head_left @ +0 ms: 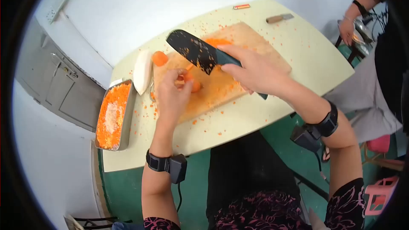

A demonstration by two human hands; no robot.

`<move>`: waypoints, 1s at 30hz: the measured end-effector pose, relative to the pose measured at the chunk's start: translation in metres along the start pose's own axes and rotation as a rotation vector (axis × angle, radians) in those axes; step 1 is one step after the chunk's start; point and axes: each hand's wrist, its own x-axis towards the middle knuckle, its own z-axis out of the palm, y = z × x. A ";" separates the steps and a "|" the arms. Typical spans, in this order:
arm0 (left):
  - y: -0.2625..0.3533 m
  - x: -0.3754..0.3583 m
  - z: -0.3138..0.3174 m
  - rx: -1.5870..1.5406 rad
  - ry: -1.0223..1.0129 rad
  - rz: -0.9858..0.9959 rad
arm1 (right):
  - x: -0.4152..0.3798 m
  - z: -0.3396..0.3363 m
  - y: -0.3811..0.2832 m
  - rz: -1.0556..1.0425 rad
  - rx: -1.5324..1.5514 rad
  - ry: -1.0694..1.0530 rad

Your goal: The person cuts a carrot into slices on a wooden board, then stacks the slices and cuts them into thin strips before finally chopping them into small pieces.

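My right hand (251,68) is wrapped round the handle of a black kitchen knife (194,51), its broad blade raised over the board and specked with orange bits. The fingers of my left hand (174,91) are closed on a carrot piece (188,76) at the board's left side. Under them, another carrot chunk (196,86) shows in part. The wooden cutting board (272,55) carries scattered carrot bits and a small orange heap (218,41) near its far edge. A thick carrot piece (159,58) sits at the board's left corner.
Left of the board lies a peeled white radish (142,72), with a metal tray (124,132) of chopped carrot beside it. A wooden-handled knife (279,18) and a small red packet (241,6) lie at the table's far side. Another person's hand (347,30) is at the right.
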 end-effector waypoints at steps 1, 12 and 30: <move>0.004 -0.002 0.004 0.010 -0.015 -0.037 | 0.000 0.002 0.008 0.071 0.130 -0.048; -0.019 0.012 -0.013 -0.010 0.056 -0.115 | 0.024 -0.005 0.043 0.391 1.145 -0.289; 0.005 0.005 -0.017 0.203 -0.317 0.331 | 0.032 0.004 0.061 0.261 1.308 -0.322</move>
